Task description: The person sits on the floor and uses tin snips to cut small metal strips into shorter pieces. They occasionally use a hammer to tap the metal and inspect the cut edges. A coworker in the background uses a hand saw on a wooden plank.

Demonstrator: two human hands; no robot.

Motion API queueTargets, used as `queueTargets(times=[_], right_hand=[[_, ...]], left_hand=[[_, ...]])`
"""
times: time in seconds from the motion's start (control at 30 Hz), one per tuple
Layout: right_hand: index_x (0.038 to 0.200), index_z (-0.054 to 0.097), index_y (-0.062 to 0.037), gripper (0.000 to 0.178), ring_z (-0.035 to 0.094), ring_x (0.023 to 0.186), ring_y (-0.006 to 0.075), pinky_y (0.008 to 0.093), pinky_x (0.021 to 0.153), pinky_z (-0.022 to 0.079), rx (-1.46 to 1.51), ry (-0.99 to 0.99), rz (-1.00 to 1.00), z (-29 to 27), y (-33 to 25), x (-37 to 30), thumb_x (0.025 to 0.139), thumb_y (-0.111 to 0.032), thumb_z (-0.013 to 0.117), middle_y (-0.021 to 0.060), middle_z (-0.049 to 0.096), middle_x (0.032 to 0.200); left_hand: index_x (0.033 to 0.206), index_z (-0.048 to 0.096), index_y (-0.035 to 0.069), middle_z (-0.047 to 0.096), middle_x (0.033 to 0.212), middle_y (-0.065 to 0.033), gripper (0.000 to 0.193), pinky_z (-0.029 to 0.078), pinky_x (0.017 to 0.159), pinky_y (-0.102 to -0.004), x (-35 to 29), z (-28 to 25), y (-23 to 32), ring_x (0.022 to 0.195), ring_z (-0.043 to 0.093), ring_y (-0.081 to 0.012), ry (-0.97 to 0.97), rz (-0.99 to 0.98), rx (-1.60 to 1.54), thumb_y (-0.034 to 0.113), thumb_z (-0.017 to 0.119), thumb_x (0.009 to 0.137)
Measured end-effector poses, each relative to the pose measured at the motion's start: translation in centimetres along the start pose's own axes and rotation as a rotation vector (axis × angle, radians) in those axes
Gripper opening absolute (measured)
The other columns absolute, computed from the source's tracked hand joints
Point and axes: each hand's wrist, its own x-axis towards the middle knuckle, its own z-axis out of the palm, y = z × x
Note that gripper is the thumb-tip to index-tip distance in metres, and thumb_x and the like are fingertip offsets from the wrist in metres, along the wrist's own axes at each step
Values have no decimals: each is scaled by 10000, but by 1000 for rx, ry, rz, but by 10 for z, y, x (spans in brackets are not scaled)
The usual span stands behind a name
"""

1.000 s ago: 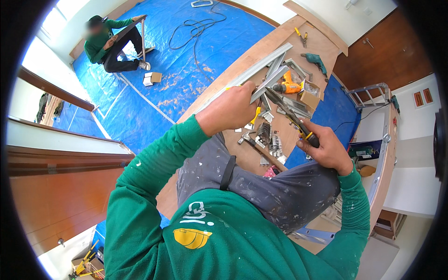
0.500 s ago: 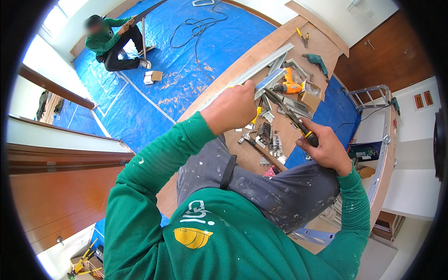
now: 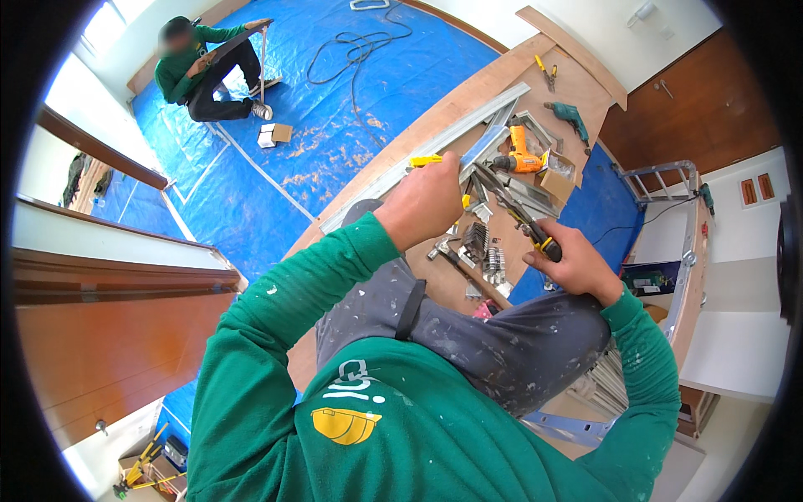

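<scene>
Above plywood (image 3: 587,85), one metal channel (image 3: 485,147) is gripped by the left hand (image 3: 425,201), one pair of tin snips (image 3: 523,217) by the right hand (image 3: 579,259), near the channel; one hammer (image 3: 478,277) and two drills (image 3: 524,149) are scattered around.

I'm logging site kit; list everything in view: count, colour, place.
Snips: one, black-yellow, centre right
Held channel: one, silver, above centre
Wooden board: one, brown, upper right
Loose profiles: several, silver, on board
Hammer: one, brown handle, on board
Brackets: many, grey, beside hammer
Drill: one, orange, on board
Second drill: one, teal, on board
Pliers: one, yellow, on board
Tarp: count unclear, blue, floor
Carton: one, brown, on tarp
Cable: one, dark, on tarp
Ladder: one, silver, right
Co-worker: one, green top, upper left
Left grip: one, green sleeve, around channel
Right grip: one, green sleeve, around snips
</scene>
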Motion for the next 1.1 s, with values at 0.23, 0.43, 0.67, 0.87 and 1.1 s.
queueTargets(times=[0.23, 0.43, 0.67, 0.87, 1.1], right_hand=[[1236, 653, 62, 572, 740, 899, 335, 417, 810, 561, -33, -67, 98, -4, -5, 5, 921, -396, 784, 259, 732, 1009], [1296, 644, 50, 574, 738, 920, 369, 414, 839, 564, 17, 4, 83, -3, -21, 4, 919, -358, 786, 255, 741, 1076], [1310, 625, 36, 548, 736, 957, 414, 445, 848, 562, -67, 23, 103, -1, -24, 4, 910, -297, 795, 270, 737, 1076], [1263, 566, 14, 532, 713, 940, 463, 479, 820, 547, -75, 27, 123, 2, -20, 7, 909, -306, 800, 290, 721, 1013], [1295, 554, 11, 598, 703, 950, 456, 474, 836, 545, -77, -19, 133, 3, -8, 12, 914, -385, 791, 282, 714, 1023]], left_hand=[[978, 526, -76, 690, 851, -349, 162, 559, 739, -588, -1, 3, -8, 818, 711, -521, 40, 40, -1, 29, 595, 877], [1050, 553, -84, 685, 927, -362, 210, 526, 809, -595, 6, 1, -8, 892, 678, -537, -27, -32, -13, 35, 534, 878], [1027, 543, -90, 685, 896, -362, 188, 532, 778, -597, 0, -1, -5, 841, 684, -535, -24, -11, -31, 29, 523, 882], [1022, 537, -96, 686, 862, -360, 189, 536, 769, -600, 4, 2, -7, 824, 693, -531, -8, -2, -15, 27, 534, 877], [1064, 525, -81, 693, 847, -346, 235, 551, 739, -590, 10, 13, -19, 809, 701, -520, -1, 14, 55, 28, 581, 864]])
